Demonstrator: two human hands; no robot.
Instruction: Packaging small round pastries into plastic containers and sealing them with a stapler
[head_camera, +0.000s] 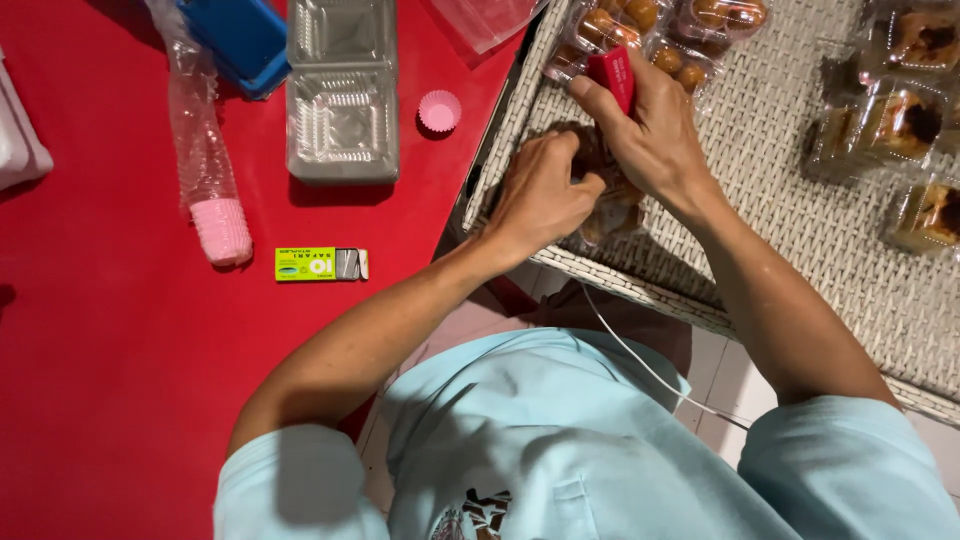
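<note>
My right hand (652, 130) grips a small red stapler (615, 75) and presses it over a clear plastic box of brown pastries (608, 205) on a woven wicker surface (770, 150). My left hand (540, 190) clamps the near edge of that same box, fingers curled over it. The box is mostly hidden under both hands. Just beyond the stapler lie more clear boxes of round golden pastries (640, 25).
Left on the red table (120, 380): an open empty clear clamshell (342, 95), a pink paper cup (439, 110), a plastic sleeve of stacked pink cups (210, 170), a green box of staples (320, 264), a blue tray (240, 35). Filled pastry boxes (900, 120) sit at right.
</note>
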